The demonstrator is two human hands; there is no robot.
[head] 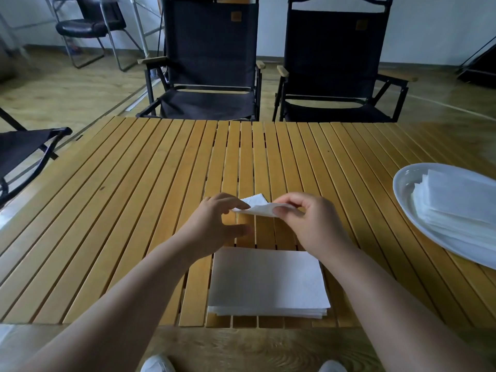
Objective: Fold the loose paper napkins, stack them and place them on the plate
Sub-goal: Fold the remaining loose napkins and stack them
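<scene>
Over the table, left hand and right hand pinch the ends of a napkin (looks soft, light, tears easily).

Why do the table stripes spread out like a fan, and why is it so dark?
Head view: the wide-angle lens bends things, so the table slats fan out and the folding chairs look tilted; the plate is stretched and cut off at the right edge. Head view: the light is dim and soft, so shadows are faint.
</scene>
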